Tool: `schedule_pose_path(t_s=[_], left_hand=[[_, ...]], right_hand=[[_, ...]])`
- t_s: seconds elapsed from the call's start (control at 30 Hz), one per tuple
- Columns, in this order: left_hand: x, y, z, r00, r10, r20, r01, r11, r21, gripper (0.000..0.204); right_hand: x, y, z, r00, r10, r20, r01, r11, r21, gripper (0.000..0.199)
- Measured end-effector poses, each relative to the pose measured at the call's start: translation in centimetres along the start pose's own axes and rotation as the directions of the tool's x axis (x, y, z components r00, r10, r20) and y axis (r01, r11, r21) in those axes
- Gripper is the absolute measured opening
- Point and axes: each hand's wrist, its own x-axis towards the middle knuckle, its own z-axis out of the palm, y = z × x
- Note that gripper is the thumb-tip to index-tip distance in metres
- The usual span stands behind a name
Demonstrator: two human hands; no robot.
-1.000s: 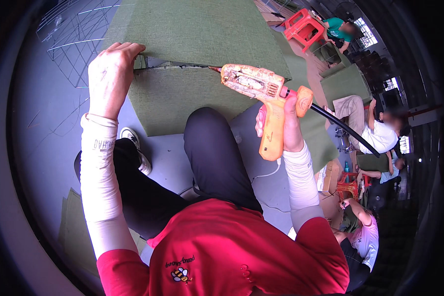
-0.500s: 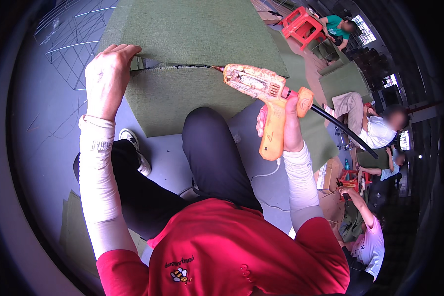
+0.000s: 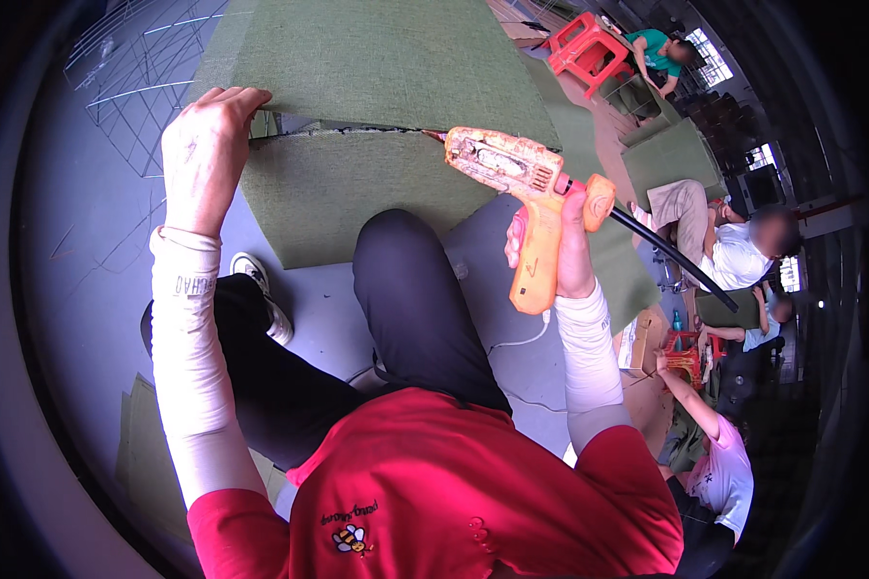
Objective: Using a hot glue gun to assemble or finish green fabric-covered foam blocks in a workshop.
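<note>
A worn orange hot glue gun (image 3: 533,193) is gripped in my right hand (image 3: 575,246), its handle pointing down. A long black glue stick (image 3: 676,254) juts from its back. Its nozzle touches the seam between an upper green fabric-covered panel (image 3: 377,63) and a lower green panel (image 3: 357,188), where a thin dark line of glue runs along the edge. At the seam's left end, my left hand (image 3: 203,159) pinches the upper panel's edge and holds it slightly raised, leaving a narrow gap. Those fingertips are partly hidden.
Metal wire frames (image 3: 140,92) stand on the grey floor at far left. Green sheets (image 3: 145,439) lean at lower left. A white cable (image 3: 521,338) hangs from the gun. Red stools (image 3: 589,53), a cardboard box (image 3: 637,343) and several people are at the right.
The glue gun has moved slightly right along the seam. My left hand keeps its hold on the panel edge. A co-worker in pink at the right has shifted an arm.
</note>
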Motion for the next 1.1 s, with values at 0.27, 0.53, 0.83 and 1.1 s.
schedule_pose_path(t_s=[0.27, 0.53, 0.83, 1.1], left_hand=[[0.1, 0.0, 0.0, 0.999, -0.009, -0.042, 0.008, 1.000, -0.019, 0.016], [0.0, -0.2, 0.7, 0.998, -0.035, -0.046, 0.034, 0.999, -0.036, 0.016], [-0.3, -0.8, 1.4, 0.998, -0.042, -0.044, 0.040, 0.998, -0.048, 0.014], [-0.4, -1.4, 1.9, 0.998, -0.030, -0.047, 0.028, 0.998, -0.051, 0.012]], right_hand=[[0.0, 0.1, 0.0, 1.000, -0.012, -0.011, 0.012, 1.000, 0.011, 0.075], [0.1, 0.9, -0.6, 0.999, 0.019, -0.044, -0.017, 0.999, 0.045, 0.077], [0.3, 1.8, -1.8, 0.996, 0.046, -0.073, -0.041, 0.997, 0.061, 0.080], [0.2, 1.9, -1.6, 0.995, 0.022, -0.094, -0.016, 0.998, 0.066, 0.080]])
